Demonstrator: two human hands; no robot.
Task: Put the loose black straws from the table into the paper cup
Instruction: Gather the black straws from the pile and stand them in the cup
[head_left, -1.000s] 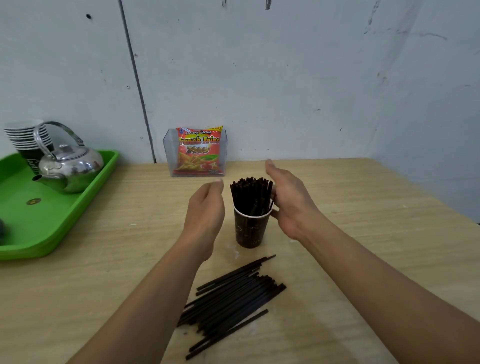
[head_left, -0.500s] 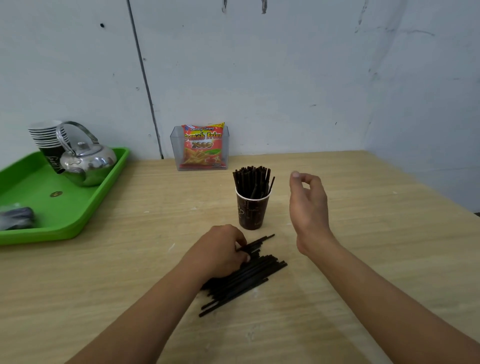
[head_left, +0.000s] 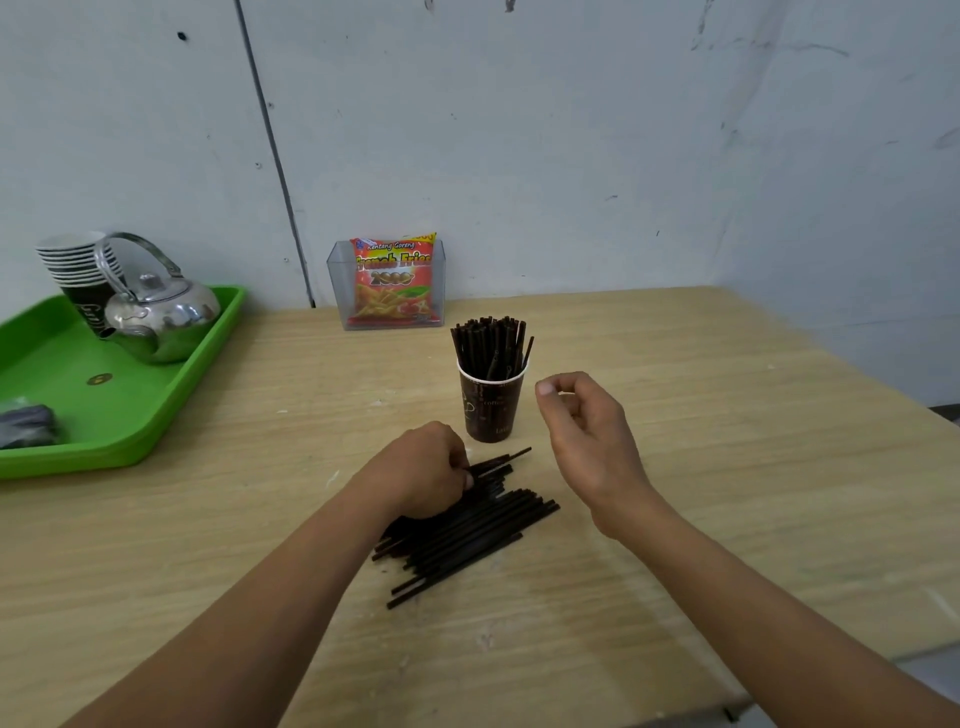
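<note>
A dark brown paper cup (head_left: 488, 410) stands upright on the wooden table (head_left: 727, 441), packed with several black straws (head_left: 491, 343) that stick up out of it. In front of the cup lies a pile of loose black straws (head_left: 478, 530), pointing diagonally. My left hand (head_left: 426, 470) lies on the far end of the pile with its fingers curled round some straws. My right hand (head_left: 587, 431) hovers just right of the cup, fingers loosely curled, holding nothing.
A green tray (head_left: 171, 410) at the left carries a metal kettle (head_left: 161, 317), a stack of paper cups (head_left: 78, 265) and a grey object (head_left: 26, 426). A clear holder with a snack packet (head_left: 392, 283) stands against the wall behind the cup.
My left hand dropped from beside the cup onto the straw pile and closed on some straws. My right hand drew back from the cup and now hovers to its right.
</note>
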